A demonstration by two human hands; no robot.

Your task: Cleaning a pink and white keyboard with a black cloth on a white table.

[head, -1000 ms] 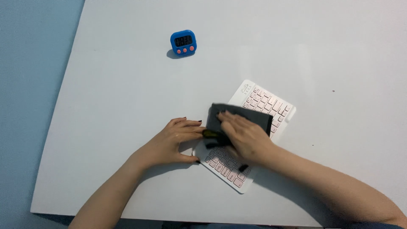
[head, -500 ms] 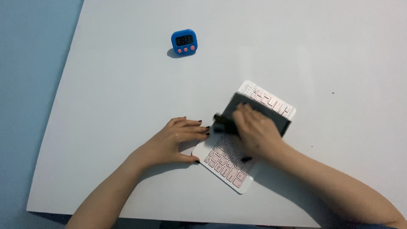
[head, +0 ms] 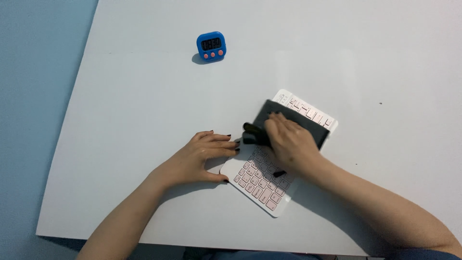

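Note:
A small white keyboard point(head: 262, 180) with pinkish keys lies slanted on the white table point(head: 144, 106). My right hand point(head: 288, 142) presses a dark grey cloth point(head: 315, 131) flat onto the keyboard's middle and upper part. A dark fold of the cloth sticks out at the hand's left. My left hand point(head: 202, 156) rests flat on the table, fingers and thumb touching the keyboard's left edge and near corner.
A small blue digital timer point(head: 211, 46) with three orange buttons stands at the far middle of the table. The table's left edge runs slanted beside a blue floor point(head: 33, 96). A tiny dark speck point(head: 380, 103) lies at the right.
My right hand slid the cloth from the keyboard's middle up towards its far end, uncovering the lower keys. My left hand stayed in place.

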